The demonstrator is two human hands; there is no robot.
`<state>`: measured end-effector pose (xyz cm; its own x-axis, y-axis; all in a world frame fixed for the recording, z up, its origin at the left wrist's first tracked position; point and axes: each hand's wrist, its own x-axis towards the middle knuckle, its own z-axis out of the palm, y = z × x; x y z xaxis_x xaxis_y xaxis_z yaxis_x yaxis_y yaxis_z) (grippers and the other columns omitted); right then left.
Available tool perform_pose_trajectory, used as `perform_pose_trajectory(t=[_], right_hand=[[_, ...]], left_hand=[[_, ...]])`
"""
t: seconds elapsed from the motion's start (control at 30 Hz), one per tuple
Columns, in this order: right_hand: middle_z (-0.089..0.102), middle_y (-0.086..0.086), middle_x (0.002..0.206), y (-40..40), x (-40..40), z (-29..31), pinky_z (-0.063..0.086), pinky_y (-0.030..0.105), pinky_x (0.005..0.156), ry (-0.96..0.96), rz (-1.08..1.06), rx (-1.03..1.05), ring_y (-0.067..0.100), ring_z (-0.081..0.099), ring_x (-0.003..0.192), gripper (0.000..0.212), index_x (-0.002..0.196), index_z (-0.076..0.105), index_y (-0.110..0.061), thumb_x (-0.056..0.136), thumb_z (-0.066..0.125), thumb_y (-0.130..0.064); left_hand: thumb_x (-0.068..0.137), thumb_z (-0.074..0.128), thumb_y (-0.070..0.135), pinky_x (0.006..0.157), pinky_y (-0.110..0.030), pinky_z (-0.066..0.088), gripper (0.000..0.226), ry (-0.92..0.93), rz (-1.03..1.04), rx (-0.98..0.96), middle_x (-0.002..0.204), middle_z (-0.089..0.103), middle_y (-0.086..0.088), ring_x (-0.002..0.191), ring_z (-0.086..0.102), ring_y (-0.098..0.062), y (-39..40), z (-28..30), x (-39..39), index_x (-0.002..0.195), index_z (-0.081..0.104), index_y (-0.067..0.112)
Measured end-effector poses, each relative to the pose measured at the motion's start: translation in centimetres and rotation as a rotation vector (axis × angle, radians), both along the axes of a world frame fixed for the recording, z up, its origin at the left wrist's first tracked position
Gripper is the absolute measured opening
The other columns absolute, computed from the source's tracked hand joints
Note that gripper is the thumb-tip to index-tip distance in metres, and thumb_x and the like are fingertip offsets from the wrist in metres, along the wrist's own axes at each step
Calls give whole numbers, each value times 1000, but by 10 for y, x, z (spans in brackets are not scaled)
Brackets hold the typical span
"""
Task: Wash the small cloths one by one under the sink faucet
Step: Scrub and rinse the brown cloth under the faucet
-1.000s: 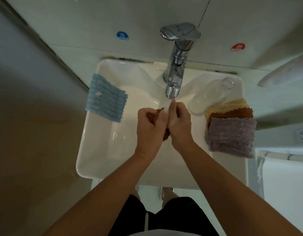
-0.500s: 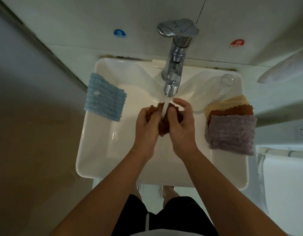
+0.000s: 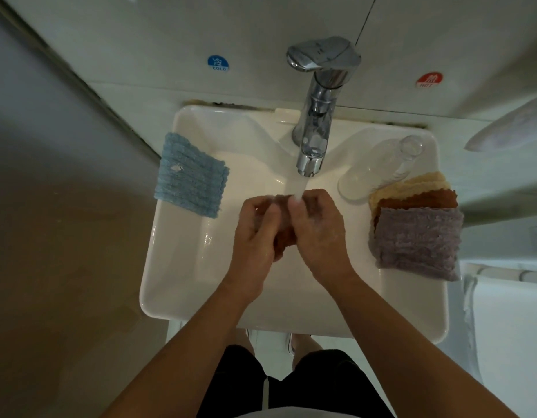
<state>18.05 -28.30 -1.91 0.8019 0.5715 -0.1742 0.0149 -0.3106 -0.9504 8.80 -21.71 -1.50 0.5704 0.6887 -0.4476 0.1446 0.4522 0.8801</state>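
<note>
White basin (image 3: 182,267) lay under running water, where the fingers (image 3: 314,203) of both the left hand (image 3: 258,233) and right hand (image 3: 318,233) curled tight around the bunched brown cloth (image 3: 283,236), squeezed between the palms directly below the faucet (image 3: 314,140), equally near each.

Faucet (image 3: 317,116): polished chrome metal, mirror-glossy. Sink (image 3: 182,285): white ceramic, smooth, glossy w/ wet sheen. Blue cloth (image 3: 190,176) & purple cloth (image 3: 418,242): ribbed, fuzzy, matt textile. Brown cloth (image 3: 283,239): wet, darker. Bottle (image 3: 378,167): clear plastic, smooth. Wall (image 3: 140,40): smooth tile, semi-matt.
</note>
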Motion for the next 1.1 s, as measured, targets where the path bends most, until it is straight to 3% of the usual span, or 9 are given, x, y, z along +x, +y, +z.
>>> perform_pose_trajectory(t=[0.1, 0.23, 0.37, 0.5, 0.6, 0.7, 0.8, 0.97, 1.1], right_hand=[[54, -8, 69, 4, -12, 2, 42, 13, 59, -5, -19, 22, 2, 53, 63, 23, 86, 53, -16, 107, 49, -23], [60, -4, 77, 9, -17, 0, 49, 19, 60, 29, 50, 18, 1, 60, 67, 25, 101, 52, -10, 105, 42, -32], [58, 6, 86, 18, 3, 2, 45, 18, 61, 99, -66, 18, -1, 55, 67, 4, 103, 45, -11, 105, 43, -13], [55, -1, 78, 8, -14, 0, 51, 33, 60, 172, 185, 101, 7, 55, 68, 10, 102, 44, -8, 95, 42, -16], [55, -1, 81, 16, 4, 4, 48, 22, 54, 227, 58, -48, -2, 55, 59, 6, 103, 46, -10, 99, 43, -13], [51, -5, 86, 14, 5, 2, 47, 19, 65, 93, 27, 10, 2, 52, 71, 10, 101, 43, -20, 105, 36, -25], [47, -6, 75, 2, -13, -7, 45, 32, 57, 70, 207, 130, 9, 47, 65, 5, 99, 39, -19, 102, 35, -19], [49, 0, 81, 11, 13, -7, 44, 24, 63, -24, 22, 66, 6, 48, 68, 6, 101, 45, -10, 102, 39, -8], [46, 0, 76, 7, -7, -8, 41, 35, 58, -51, 209, 104, 14, 45, 63, 5, 98, 41, -13, 101, 37, -14]], left_hand=[[107, 49, 35, 52, -23, 50, 18, 65, 72, 75, 88, 63, 4, 72, 61, -11, 0, 6, 19, 105, 57, 19], [107, 44, 27, 62, -15, 49, 25, 159, 143, 78, 84, 60, 10, 69, 60, 8, 6, -3, 35, 108, 59, 7], [107, 47, 35, 53, -16, 45, 25, 142, 3, 82, 82, 62, 13, 66, 59, -2, -8, -5, 35, 104, 57, 12], [106, 45, 18, 69, -28, 46, 24, 213, 53, 224, 89, 57, 4, 76, 56, 0, 20, -7, 42, 84, 56, 18], [103, 41, 15, 61, -27, 48, 27, 146, -31, 263, 86, 50, -2, 76, 52, -15, 7, -5, 41, 78, 52, 20], [105, 39, 25, 67, -21, 50, 20, 143, -174, 261, 91, 54, -3, 80, 58, -12, 5, -1, 41, 88, 49, 24], [103, 40, 16, 59, -11, 43, 23, 150, -24, 183, 84, 49, 4, 64, 52, 8, 25, 2, 48, 82, 46, 17], [106, 39, 26, 57, -16, 45, 13, 42, -184, 151, 81, 54, 6, 61, 57, 5, -5, 7, 33, 111, 44, 14], [104, 45, 15, 55, -24, 47, 4, 91, -4, 97, 79, 55, 13, 61, 54, 3, 24, 9, 43, 102, 44, 12]])
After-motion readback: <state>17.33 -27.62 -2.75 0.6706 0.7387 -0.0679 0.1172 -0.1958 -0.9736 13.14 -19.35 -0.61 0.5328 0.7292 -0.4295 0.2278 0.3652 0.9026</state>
